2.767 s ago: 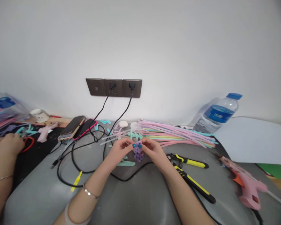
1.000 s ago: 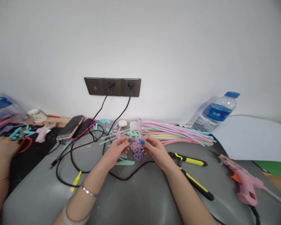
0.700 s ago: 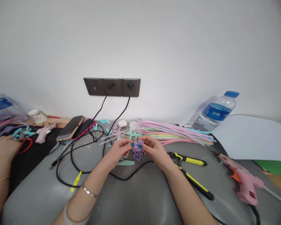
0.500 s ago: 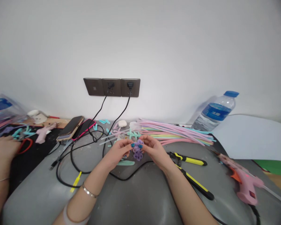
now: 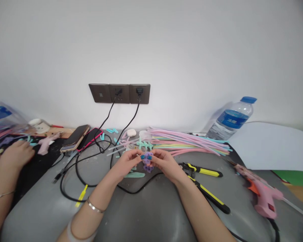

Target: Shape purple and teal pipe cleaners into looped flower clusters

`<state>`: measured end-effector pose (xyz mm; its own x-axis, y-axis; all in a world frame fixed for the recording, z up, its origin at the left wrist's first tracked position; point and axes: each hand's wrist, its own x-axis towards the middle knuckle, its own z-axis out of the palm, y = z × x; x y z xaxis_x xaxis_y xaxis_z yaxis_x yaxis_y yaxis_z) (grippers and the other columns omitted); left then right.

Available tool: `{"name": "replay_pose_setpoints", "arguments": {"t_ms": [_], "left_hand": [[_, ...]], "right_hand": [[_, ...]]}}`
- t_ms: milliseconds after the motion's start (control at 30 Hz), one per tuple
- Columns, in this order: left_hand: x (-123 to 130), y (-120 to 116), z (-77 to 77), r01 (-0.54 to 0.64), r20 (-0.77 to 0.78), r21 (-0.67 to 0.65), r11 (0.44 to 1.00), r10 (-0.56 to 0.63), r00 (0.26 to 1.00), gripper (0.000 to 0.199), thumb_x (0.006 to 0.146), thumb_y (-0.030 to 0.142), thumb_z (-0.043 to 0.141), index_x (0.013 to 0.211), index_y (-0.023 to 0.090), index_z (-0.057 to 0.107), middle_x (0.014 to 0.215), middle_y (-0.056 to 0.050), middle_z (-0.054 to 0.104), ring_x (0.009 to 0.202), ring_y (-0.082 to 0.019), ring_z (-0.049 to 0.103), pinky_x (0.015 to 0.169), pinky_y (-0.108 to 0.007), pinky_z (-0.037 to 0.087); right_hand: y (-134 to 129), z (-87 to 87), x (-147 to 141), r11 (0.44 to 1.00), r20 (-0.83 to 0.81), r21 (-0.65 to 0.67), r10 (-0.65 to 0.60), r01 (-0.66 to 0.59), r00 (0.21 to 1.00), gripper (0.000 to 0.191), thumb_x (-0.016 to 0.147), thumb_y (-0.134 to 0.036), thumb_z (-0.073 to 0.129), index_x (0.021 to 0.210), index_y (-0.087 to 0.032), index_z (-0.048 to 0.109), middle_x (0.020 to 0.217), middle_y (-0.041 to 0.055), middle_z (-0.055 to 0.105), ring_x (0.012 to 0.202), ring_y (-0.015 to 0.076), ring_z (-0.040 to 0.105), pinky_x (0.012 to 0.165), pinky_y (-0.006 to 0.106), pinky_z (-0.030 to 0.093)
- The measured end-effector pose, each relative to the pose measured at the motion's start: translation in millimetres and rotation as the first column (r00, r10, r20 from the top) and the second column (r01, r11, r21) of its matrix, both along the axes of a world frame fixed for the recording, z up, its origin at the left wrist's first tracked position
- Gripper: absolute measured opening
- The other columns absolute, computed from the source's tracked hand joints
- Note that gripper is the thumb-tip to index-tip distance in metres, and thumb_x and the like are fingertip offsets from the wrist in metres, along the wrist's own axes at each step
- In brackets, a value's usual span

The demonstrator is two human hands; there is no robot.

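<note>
Between both hands is a small purple pipe-cleaner shape (image 5: 148,167) made of several loops, held above the grey table. My left hand (image 5: 128,164) pinches its left side and my right hand (image 5: 164,164) pinches its right side, thumbs close together near its top. Its edges are partly hidden by the fingers. Just behind the hands lies a mint-green pipe-cleaner piece (image 5: 144,144). A flat pale green piece (image 5: 135,175) rests on the table below my left hand.
A bundle of pastel pipe cleaners (image 5: 192,143) lies behind my right hand. To the right are yellow-black pliers (image 5: 207,195), a pink glue gun (image 5: 265,195) and a water bottle (image 5: 229,119). Black cables (image 5: 77,168) and phones (image 5: 75,137) lie left, near another person's hand (image 5: 15,156).
My fingers have drawn slightly closer over the purple pipe-cleaner shape, which looks turned a little. The other person's hand at left has moved right, and the red scissors handle there is out of sight.
</note>
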<state>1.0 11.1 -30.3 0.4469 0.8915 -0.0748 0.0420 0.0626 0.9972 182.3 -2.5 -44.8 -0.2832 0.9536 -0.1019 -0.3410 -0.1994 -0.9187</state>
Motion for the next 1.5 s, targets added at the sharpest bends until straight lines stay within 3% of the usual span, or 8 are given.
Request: {"name": "replay_pose_setpoints", "arguments": {"t_ms": [200,333,500,700,1133,1267,1367,1500], "left_hand": [[-1,-2,5.8,0.041,-0.044,0.019,0.999,-0.040,0.998,0.033,0.077,0.048,0.066,0.078,0.015,0.063,0.069,0.000,0.057,0.060,-0.010,0.042,0.054,-0.021,0.030],[-2,-2,7.3,-0.002,-0.056,0.010,1.000,0.002,0.998,0.032,0.075,0.047,0.068,0.078,0.015,0.063,0.066,0.002,0.052,0.057,-0.009,0.040,0.053,-0.020,0.030],[-2,-1,7.5,-0.076,-0.080,0.033,0.997,0.079,0.994,0.032,0.076,0.046,0.065,0.088,0.017,0.064,0.065,0.004,0.049,0.059,-0.010,0.044,0.053,-0.020,0.034],[5,-2,4.1,-0.038,-0.078,0.100,0.994,0.046,0.996,0.024,0.077,0.041,0.065,0.076,0.017,0.060,0.063,0.004,0.049,0.057,-0.010,0.044,0.054,-0.021,0.034],[11,-8,2.9,-0.085,0.136,-0.146,0.986,0.105,0.985,0.031,0.075,0.046,0.070,0.080,0.018,0.058,0.065,0.003,0.052,0.058,-0.009,0.047,0.048,-0.018,0.029],[7,-4,2.1,-0.094,0.021,-0.079,0.992,0.096,0.995,0.028,0.077,0.043,0.068,0.085,0.017,0.064,0.065,0.001,0.056,0.058,-0.011,0.049,0.049,-0.019,0.034],[4,-2,3.2,-0.122,-0.059,0.041,0.992,0.124,0.991,0.024,0.077,0.037,0.066,0.089,0.017,0.066,0.067,0.000,0.060,0.061,-0.013,0.052,0.052,-0.021,0.037],[5,-1,3.8,-0.105,-0.134,0.195,0.975,0.133,0.982,0.014,0.076,0.031,0.065,0.079,0.017,0.065,0.074,-0.002,0.063,0.069,-0.015,0.056,0.060,-0.023,0.043]], "right_hand": [[-3,3.7,0,0.997,0.009,-0.026,0.074,-0.073,0.997,0.030,0.065,-0.040,0.084,0.073,-0.016,0.068,0.064,0.0003,0.068,0.056,0.0107,0.061,0.057,0.023,0.049],[-2,2.4,0,0.999,-0.011,-0.027,0.027,-0.027,1.000,0.031,0.065,-0.041,0.083,0.077,-0.016,0.069,0.065,0.0001,0.068,0.056,0.0111,0.060,0.058,0.024,0.049],[2,-2.0,1,0.997,0.095,0.060,-0.044,0.039,0.994,0.031,0.067,-0.042,0.081,0.080,-0.017,0.070,0.064,-0.0008,0.066,0.055,0.0112,0.057,0.054,0.023,0.045],[2,-1.1,1,0.992,0.152,0.128,-0.027,0.007,0.988,0.031,0.072,-0.046,0.076,0.079,-0.017,0.069,0.058,-0.0021,0.061,0.051,0.0111,0.053,0.049,0.023,0.039],[-2,-1.9,-13,0.981,0.001,0.094,-0.169,0.168,0.986,0.031,0.070,-0.048,0.076,0.079,-0.021,0.066,0.064,-0.0013,0.059,0.054,0.0121,0.050,0.051,0.024,0.039],[0,0.7,-6,0.992,0.010,0.045,-0.118,0.118,0.993,0.033,0.068,-0.049,0.077,0.080,-0.019,0.069,0.067,0.0009,0.063,0.055,0.0124,0.051,0.052,0.025,0.042],[3,-0.8,0,0.989,0.107,0.101,-0.122,0.111,0.987,0.030,0.067,-0.046,0.078,0.075,-0.018,0.070,0.064,0.0005,0.063,0.054,0.0126,0.052,0.052,0.026,0.043],[5,-5.3,3,0.982,0.228,0.175,-0.108,0.069,0.968,0.027,0.068,-0.043,0.078,0.074,-0.018,0.069,0.061,-0.0010,0.061,0.052,0.0126,0.051,0.050,0.026,0.043]]}}
